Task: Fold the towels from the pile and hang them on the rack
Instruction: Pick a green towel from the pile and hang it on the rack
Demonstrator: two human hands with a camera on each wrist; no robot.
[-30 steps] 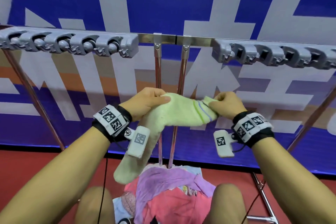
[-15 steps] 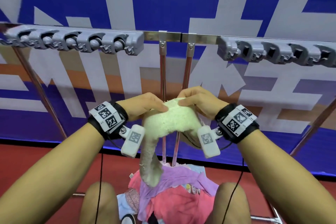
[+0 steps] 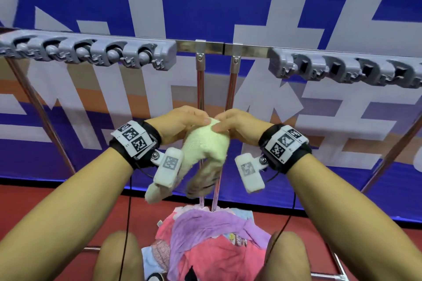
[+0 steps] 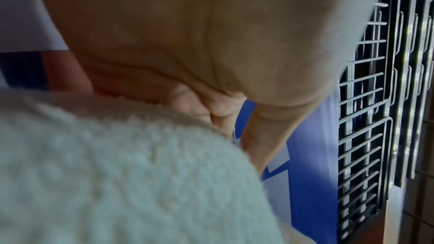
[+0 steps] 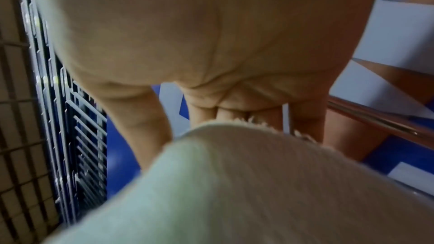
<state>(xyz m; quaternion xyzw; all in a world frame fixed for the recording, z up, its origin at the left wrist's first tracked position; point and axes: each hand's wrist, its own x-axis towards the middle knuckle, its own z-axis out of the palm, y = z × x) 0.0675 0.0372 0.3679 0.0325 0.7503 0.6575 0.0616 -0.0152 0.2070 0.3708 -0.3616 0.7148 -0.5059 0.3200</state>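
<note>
our left hand (image 3: 180, 124) and our right hand (image 3: 237, 125) are up in front of us, close together, knuckles almost touching. both hands pinch the top of a soft pale green towel (image 3: 205, 143). our thumbs press on the near side and our fingers curl round the far side. both arms reach forward with the wrists bent a little. the towel is folded over at the top and two ends hang down between our wrists. it is in the air, just below the rack bar (image 3: 212, 47). grey clips (image 3: 91, 52) sit along the bar. near our knees lies the pile of towels (image 3: 205, 242), pink and purple.
</note>
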